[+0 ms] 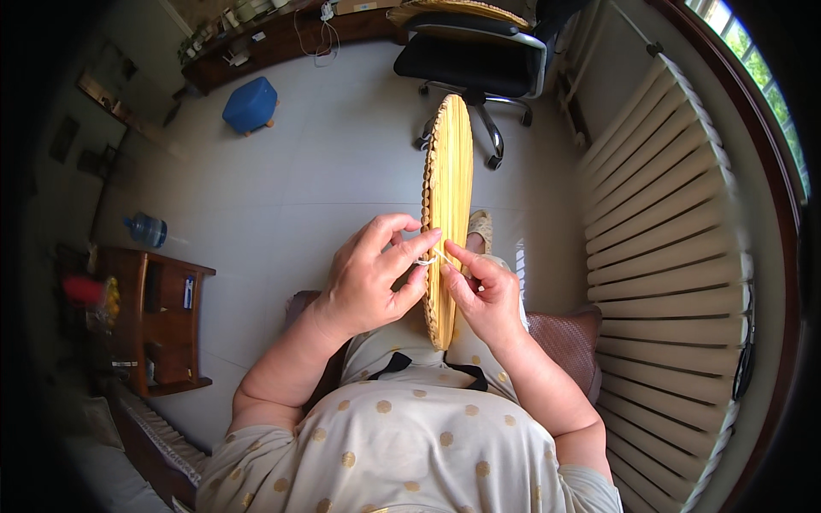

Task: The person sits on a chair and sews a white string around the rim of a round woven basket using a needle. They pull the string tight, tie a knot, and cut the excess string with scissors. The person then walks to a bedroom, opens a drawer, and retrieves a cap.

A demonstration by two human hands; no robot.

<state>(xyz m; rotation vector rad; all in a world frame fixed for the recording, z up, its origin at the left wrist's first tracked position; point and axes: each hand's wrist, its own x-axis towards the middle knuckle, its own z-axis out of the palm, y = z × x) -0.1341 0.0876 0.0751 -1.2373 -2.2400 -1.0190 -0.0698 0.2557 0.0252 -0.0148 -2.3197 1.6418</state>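
A flat round mat of yellow plant stalks (pixel 452 173) stands on edge before me, its lower end between my thighs. Stalk ends form the bumpy rim along its left side. White thread (pixel 424 261) crosses this rim and runs onto the right-hand face. My left hand (pixel 381 269) is at the rim, thumb and fingers apart; the index fingertip reaches over the edge just above the thread. On the other side, my right hand (pixel 484 288) pinches the white strand between thumb and index finger, close to the stalks. Whether a needle is there is too small to tell.
A black office chair (pixel 468 64) stands ahead with another round stalk mat (pixel 462 8) on it. To the right runs a ribbed radiator (pixel 667 256). At left are a blue stool (pixel 250 104), a water jug (pixel 146 229) and a wooden cabinet (pixel 170 320). A brown cushion (pixel 567 343) lies beside me.
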